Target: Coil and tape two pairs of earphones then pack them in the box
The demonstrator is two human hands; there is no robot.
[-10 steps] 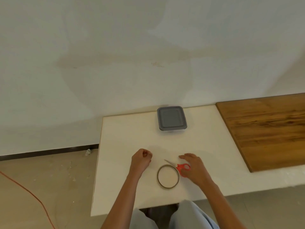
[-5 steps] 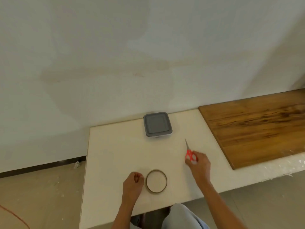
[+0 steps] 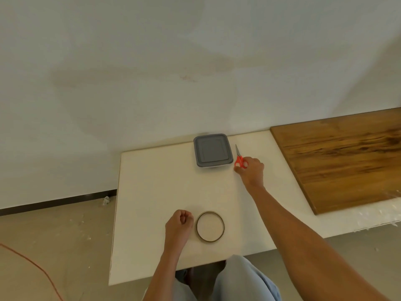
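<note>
A box with a grey lid stands closed at the far side of the white table. Just right of it my right hand grips red-handled scissors, blades pointing away from me along the box's side. A roll of clear tape lies flat near the table's front. My left hand rests beside it on the left as a fist, holding nothing I can see. No earphones are in view.
A brown wooden board lies on the table at the right. A wall runs behind the table. The floor is at the left, with an orange cable across it. My knees are under the front edge.
My right hand picked up the scissors from beside the tape roll and carried them away to the right side of the box. The left fist stayed beside the roll.
</note>
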